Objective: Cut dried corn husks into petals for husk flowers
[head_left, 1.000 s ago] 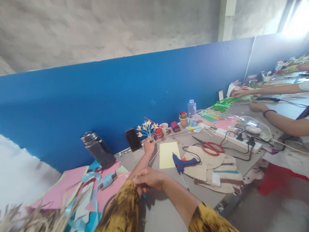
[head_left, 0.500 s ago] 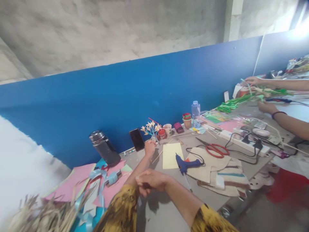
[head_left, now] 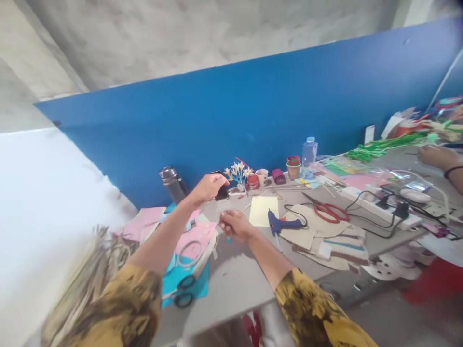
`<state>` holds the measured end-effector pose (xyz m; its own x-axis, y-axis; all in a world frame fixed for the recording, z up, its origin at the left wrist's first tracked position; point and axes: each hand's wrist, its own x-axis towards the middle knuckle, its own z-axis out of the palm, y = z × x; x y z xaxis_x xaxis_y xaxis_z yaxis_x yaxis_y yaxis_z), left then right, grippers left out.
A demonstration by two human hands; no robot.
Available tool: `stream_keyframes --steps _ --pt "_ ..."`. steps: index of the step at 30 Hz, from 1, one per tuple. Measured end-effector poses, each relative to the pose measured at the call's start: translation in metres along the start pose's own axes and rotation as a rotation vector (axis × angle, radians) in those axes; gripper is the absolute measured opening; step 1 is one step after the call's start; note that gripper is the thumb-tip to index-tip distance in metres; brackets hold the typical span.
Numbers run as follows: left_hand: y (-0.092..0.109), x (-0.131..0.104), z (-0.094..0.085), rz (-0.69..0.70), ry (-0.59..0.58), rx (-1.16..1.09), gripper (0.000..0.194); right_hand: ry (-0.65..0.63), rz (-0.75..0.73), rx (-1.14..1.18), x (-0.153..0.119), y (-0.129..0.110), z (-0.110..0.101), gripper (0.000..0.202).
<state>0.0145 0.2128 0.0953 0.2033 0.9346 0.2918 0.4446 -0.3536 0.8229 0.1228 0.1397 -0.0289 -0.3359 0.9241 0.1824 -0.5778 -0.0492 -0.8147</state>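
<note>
My left hand [head_left: 209,187] is raised in front of the dark phone [head_left: 222,193] leaning at the blue partition; its fingers are pressed together, and anything between them is too small to make out. My right hand [head_left: 235,225] is closed over the grey table [head_left: 235,289], left of the yellow paper [head_left: 264,210], with a tiny blue bit showing beneath it. Pale flowers on blue stems [head_left: 238,172] stand behind my hands. A blue glue gun [head_left: 284,223] lies right of the paper.
Red-handled scissors [head_left: 331,212], fabric pieces [head_left: 342,246] and a power strip [head_left: 379,207] lie right. A flask [head_left: 172,184], pink sheets [head_left: 148,222], black-handled scissors [head_left: 184,291] and dried stalks [head_left: 83,279] are left. Another person's hand [head_left: 437,156] is far right.
The view has swung left. My left hand has pulled back from beside the flowers to in front of the phone. My forearms have moved apart, and the black-handled scissors now show.
</note>
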Motion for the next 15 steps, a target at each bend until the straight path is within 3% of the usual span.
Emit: stream_keyframes --steps 2,4,5,7,9,11,13,15 --pt "0.001 -0.055 -0.032 -0.018 -0.237 -0.124 0.028 0.03 -0.038 0.055 -0.002 -0.006 0.0 0.051" --pt "-0.004 -0.112 -0.051 -0.087 -0.289 -0.22 0.03 0.047 -0.081 0.112 -0.005 -0.014 0.003 0.048" --pt "-0.008 -0.136 -0.055 -0.131 -0.229 -0.261 0.029 0.048 -0.099 0.139 -0.007 -0.018 0.006 0.046" --pt "-0.016 -0.171 -0.053 -0.187 -0.001 -0.361 0.033 0.028 -0.121 0.177 -0.014 -0.029 0.016 0.042" --pt "-0.019 -0.187 -0.044 -0.155 0.169 -0.437 0.039 -0.037 -0.148 0.184 -0.023 -0.042 0.033 0.039" --pt "-0.018 -0.186 -0.033 -0.037 0.189 -0.358 0.042 -0.115 -0.206 0.145 -0.036 -0.057 0.054 0.037" --pt "-0.02 -0.174 -0.02 0.12 0.1 -0.052 0.045 -0.157 -0.282 0.05 -0.05 -0.074 0.071 0.035" --pt "-0.028 -0.156 -0.004 0.197 -0.079 0.33 0.051 -0.13 -0.347 -0.083 -0.066 -0.085 0.079 0.033"
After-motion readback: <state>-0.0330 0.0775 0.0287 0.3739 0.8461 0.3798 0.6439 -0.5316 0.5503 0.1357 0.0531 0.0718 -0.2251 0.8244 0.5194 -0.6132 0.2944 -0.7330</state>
